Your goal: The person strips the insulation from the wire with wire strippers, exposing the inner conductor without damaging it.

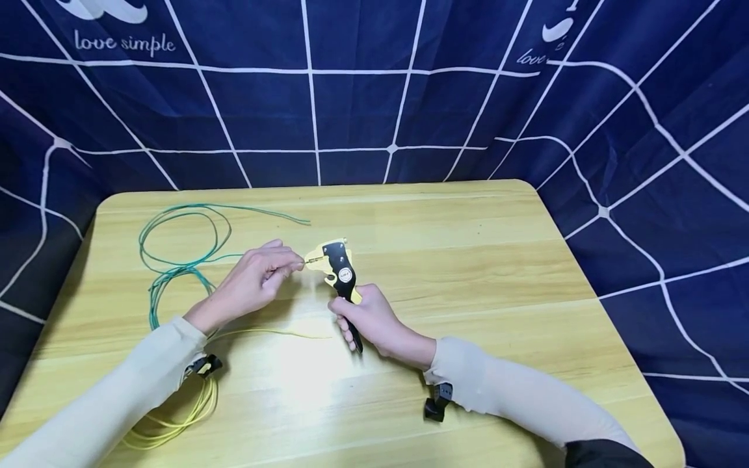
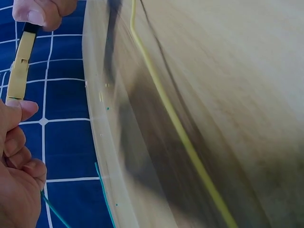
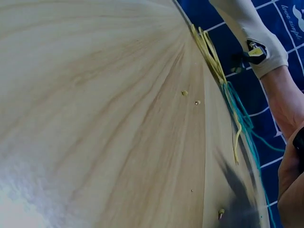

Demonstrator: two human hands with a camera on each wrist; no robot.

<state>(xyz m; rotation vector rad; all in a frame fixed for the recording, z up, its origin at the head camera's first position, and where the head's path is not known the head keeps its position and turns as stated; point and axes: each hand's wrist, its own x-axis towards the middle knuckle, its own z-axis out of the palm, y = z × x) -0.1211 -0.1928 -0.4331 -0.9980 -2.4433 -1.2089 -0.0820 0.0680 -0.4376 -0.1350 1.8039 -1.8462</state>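
My right hand (image 1: 374,318) grips a wire stripper (image 1: 341,266), yellow and black, by its handles above the table's middle. From the left, my left hand (image 1: 257,276) reaches in and pinches the green wire (image 1: 225,255) near its end, fingertips right at the stripper's mouth. In the left wrist view the thumb (image 2: 28,110) meets the yellow nose of the stripper (image 2: 19,78). The wire's tip is hidden at the mouth. Only part of the right hand (image 3: 292,190) shows at the edge of the right wrist view.
A green wire coil (image 1: 143,240) lies at the left, one loose end pointing right. A yellow wire coil (image 1: 199,409) lies nearer the front left, its free end (image 1: 287,333) stretching toward the middle. Tiny green scraps (image 2: 108,109) dot the wooden table (image 1: 497,260). Blue curtains surround it.
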